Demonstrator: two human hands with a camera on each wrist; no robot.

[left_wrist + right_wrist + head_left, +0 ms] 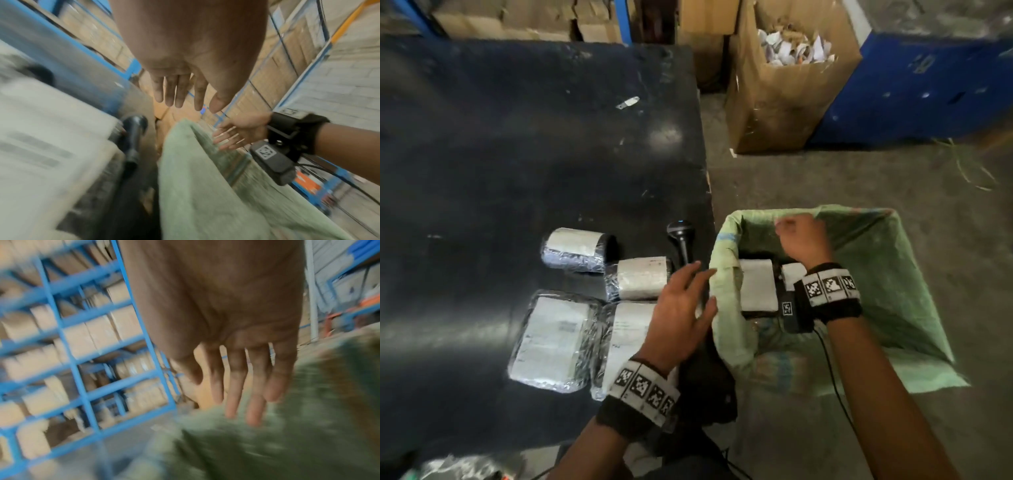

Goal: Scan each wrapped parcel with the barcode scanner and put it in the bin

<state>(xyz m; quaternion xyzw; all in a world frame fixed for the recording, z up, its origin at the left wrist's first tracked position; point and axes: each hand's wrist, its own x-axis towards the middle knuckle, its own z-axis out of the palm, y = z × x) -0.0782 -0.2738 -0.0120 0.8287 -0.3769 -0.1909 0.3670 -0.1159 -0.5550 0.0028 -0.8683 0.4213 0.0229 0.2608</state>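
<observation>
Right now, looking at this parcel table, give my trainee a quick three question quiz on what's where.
1. How many silver film-wrapped parcels lie on the black table?
2. True or false: the right hand grips the black handheld barcode scanner.
3. Which is over the green sack-lined bin: A, left hand; B, right hand?

Key: 1. Four. 2. False; the scanner lies on the table, both hands hold nothing, fingers straight. 3. B.
</observation>
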